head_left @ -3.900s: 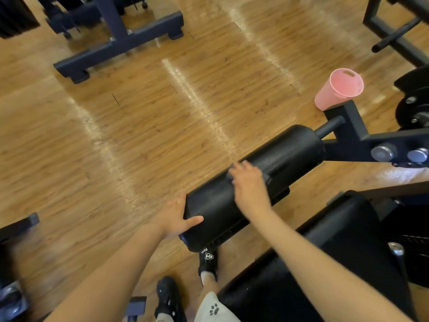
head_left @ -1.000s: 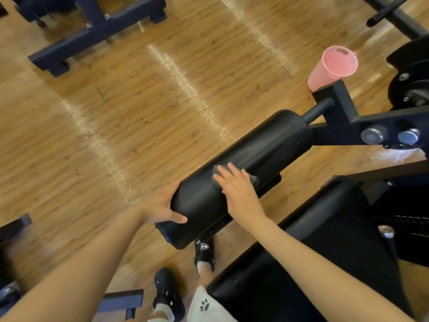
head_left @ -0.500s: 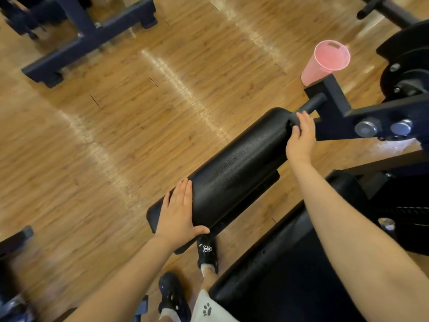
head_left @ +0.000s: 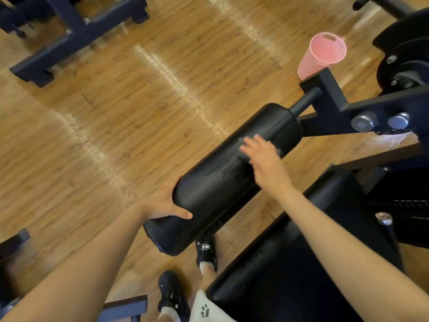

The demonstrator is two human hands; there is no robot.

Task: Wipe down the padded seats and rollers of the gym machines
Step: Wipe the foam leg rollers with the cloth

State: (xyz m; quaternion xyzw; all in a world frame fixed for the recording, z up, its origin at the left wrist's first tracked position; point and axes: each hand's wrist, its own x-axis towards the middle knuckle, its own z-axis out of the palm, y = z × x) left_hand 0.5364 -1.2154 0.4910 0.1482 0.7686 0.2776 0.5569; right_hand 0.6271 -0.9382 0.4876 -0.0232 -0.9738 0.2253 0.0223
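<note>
Our left hand (head_left: 162,203) grips the near end of the black roller (head_left: 232,175), thumb on top. Our right hand (head_left: 267,163), blurred, lies flat on a grey cloth (head_left: 277,149) on its upper side; fingers look spread. The padded seat (head_left: 301,263) is just beside us at the right.

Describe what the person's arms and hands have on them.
Both forearms are bare, with no sleeves in view. The left hand and right hand wear no gloves, and no watch, ring or wristband shows. The right hand is motion-blurred.
</note>
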